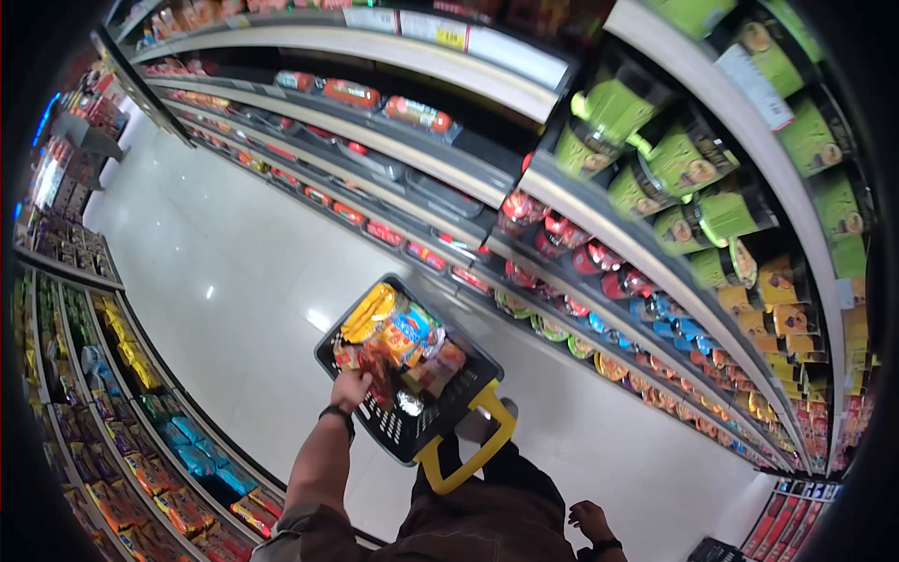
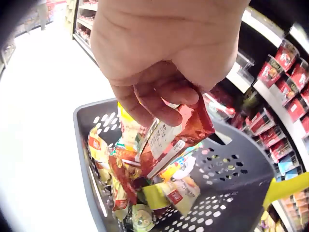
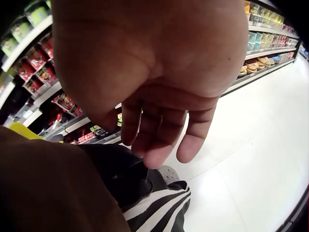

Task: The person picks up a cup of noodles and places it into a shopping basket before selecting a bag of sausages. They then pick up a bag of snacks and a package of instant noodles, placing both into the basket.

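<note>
My left hand (image 1: 350, 390) grips a shiny red snack packet (image 2: 190, 129) by its top edge, over the left side of a dark grey shopping basket (image 2: 251, 186). White label panels with a barcode show on the packet in the left wrist view. Below it in the basket lie a yellow packet (image 1: 371, 315), a blue-and-orange packet (image 1: 409, 335) and several other wrapped foods. The basket's yellow handle (image 1: 493, 451) is folded toward my body. My right hand (image 3: 159, 106) hangs beside me with loosely bent fingers, holding nothing.
Tall shelves with green cups (image 1: 688, 155) and red cups (image 1: 562, 232) run along the right. A low rack of bagged snacks (image 1: 192, 450) lines the left. Between them lies a pale shiny floor (image 1: 206, 234). A black crate (image 1: 714, 550) stands at the lower right.
</note>
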Demonstrator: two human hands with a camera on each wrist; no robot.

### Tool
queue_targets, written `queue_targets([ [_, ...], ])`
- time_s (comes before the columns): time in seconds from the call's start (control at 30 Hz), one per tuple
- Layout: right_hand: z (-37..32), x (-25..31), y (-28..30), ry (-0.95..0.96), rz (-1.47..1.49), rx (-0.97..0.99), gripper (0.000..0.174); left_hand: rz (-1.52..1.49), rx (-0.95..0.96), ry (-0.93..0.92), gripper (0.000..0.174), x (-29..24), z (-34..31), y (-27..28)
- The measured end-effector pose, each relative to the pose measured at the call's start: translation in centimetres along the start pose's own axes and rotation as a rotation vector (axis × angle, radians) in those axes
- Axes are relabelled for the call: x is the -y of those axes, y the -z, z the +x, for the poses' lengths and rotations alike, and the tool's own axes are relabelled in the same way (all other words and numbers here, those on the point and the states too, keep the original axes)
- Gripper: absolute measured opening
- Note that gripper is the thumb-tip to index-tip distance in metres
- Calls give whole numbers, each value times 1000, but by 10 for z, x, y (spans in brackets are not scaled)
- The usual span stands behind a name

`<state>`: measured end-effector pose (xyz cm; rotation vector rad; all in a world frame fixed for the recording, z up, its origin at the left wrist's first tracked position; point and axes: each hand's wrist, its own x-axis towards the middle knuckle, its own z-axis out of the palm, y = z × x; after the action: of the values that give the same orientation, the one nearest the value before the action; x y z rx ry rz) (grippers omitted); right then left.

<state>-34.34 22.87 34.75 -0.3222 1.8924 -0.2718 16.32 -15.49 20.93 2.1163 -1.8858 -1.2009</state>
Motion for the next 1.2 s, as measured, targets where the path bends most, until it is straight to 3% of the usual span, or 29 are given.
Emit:
queue_targets([
  [0.2,37,39,27,173,-70,-14,24,-188,-105,-83,30,-97,-71,80],
  [0.3,49,72,42,347,-130,-31,23,-162,-88,-194,28,-146,-95,112],
  [0.33,53,85,46,381,-124,-31,23,-113,-11,-152,29,-163,-101,124],
  [0.4,54,112,54,556,-90,-16,22,45,-37,-316,30,-196,-112,140],
  [0.47,38,151,61,668,-121,-35,23,148,-114,-591,31,-223,-114,147],
  [0.53,25,186,66,827,-186,-76,25,317,-75,-759,30,-271,-129,161],
  [0.67,-11,249,76,1276,-279,-122,18,413,-10,-937,25,-353,-150,167],
  [0.77,-60,292,86,1485,-230,-67,35,508,-45,-1116,26,-409,-173,171],
  [0.83,-83,310,92,1635,-244,-138,52,542,-72,-1173,27,-440,-198,168],
  [0.87,-93,315,95,1633,-238,-158,52,537,-96,-1219,26,-457,-212,168],
  [0.93,-106,317,102,1519,-211,-78,72,530,-118,-1283,25,-483,-233,164],
  [1.03,-96,313,112,1525,-181,-30,76,491,-157,-1409,19,-508,-258,156],
  [1.13,-77,301,123,1453,-220,19,75,511,-195,-1456,19,-524,-276,148],
  [1.2,-74,293,126,1504,-198,94,63,522,-204,-1462,19,-529,-282,144],
])
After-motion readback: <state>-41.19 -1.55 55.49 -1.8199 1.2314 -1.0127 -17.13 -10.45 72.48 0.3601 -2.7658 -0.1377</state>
